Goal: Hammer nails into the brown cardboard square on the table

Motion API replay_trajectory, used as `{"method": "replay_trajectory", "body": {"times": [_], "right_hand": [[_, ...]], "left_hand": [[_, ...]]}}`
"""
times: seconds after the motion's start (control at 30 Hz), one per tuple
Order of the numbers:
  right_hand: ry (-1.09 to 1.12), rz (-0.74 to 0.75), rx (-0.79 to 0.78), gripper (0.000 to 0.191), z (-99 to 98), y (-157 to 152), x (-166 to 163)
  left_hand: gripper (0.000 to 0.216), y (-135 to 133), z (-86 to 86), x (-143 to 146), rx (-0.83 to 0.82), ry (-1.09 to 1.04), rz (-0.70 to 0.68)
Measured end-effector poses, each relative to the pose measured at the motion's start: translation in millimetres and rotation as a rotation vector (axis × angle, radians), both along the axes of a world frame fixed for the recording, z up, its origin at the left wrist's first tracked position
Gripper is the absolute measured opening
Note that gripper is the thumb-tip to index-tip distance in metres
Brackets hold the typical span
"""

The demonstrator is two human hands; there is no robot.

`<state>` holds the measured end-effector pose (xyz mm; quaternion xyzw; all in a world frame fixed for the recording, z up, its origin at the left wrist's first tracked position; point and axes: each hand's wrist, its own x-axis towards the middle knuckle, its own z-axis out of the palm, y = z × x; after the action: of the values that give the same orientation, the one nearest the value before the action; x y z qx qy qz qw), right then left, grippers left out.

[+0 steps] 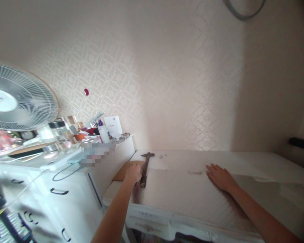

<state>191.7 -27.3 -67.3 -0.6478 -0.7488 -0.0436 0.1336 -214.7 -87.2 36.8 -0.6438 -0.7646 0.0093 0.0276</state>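
Observation:
My left hand [133, 172] is at the left end of the white table [182, 192], over a flat brown piece [122, 170] that looks like cardboard. Its fingers look curled in, and what they hold, if anything, is hidden. Right beside it lies a hammer [146, 167], its head toward the wall and its dark handle toward me. I cannot tell whether the hand touches the handle. Farther right, my right hand [221, 178] rests palm down on the tabletop, fingers stretched out and holding nothing. A few tiny bits [163, 156] lie beyond the hammer head.
To the left, a white drawer cabinet [66, 189] bears a glass jar [60, 133], bottles, a white box [113, 126] and a cable. A fan [22, 98] stands behind it. Patterned wallpaper backs the table. Something black [302, 144] juts in at the right edge.

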Motion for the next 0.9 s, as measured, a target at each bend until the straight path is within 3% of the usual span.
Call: {"method": "replay_trajectory", "body": {"times": [0.27, 0.57, 0.77, 0.9], "right_hand": [[0.025, -0.005, -0.024, 0.054, 4.0, -2.7, -2.3], [0.029, 0.0, 0.008, 0.053, 4.9, -5.3, -4.2], [0.04, 0.006, 0.009, 0.052, 5.0, -4.6, -4.1], [0.049, 0.025, 0.007, 0.052, 8.0, -6.1, -4.1]], "left_hand": [[0.057, 4.2, 7.4, 14.8, 0.084, 0.073, 0.01], [0.038, 5.0, 25.1, 46.2, 0.236, 0.172, 0.106], [0.035, 16.4, 32.0, 113.4, 0.343, 0.205, 0.0], [0.034, 18.1, 26.1, 177.6, 0.392, 0.129, -0.225]]}}
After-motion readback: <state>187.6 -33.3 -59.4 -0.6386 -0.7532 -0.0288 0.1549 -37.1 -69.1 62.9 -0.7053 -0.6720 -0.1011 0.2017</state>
